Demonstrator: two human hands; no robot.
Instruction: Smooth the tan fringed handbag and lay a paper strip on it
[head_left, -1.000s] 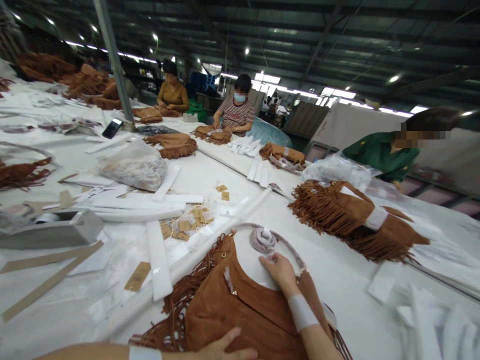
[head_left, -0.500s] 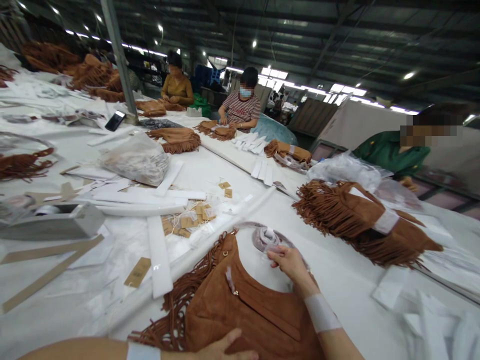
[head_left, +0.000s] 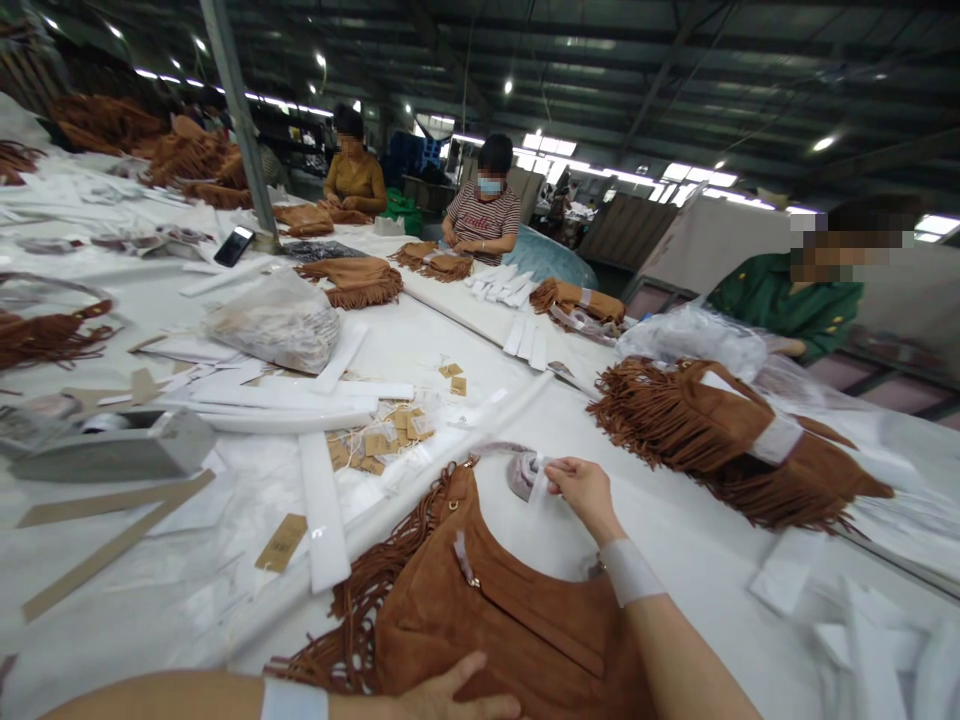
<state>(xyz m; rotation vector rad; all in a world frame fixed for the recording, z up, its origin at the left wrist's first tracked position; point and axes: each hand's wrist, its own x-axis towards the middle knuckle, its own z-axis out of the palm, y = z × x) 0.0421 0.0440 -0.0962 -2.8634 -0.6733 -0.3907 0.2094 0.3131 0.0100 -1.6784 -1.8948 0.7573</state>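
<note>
A brown suede fringed bag lies on the white table in front of me. My left hand rests flat on its near edge, fingers spread. My right hand reaches past the bag's top and pinches the grey wrapped bundle at the bag's strap, fingers closed on its white wrapping. Both wrists wear white bands.
A second fringed bag lies to the right, clear plastic bags and white foam strips to the left, paper tags in the middle, a grey box at left. Other people work along the far side, one in green at right.
My right hand has moved forward off the bag's strap loop and closed on the grey wrapped bundle. The left hand stays on the bag's near edge.
</note>
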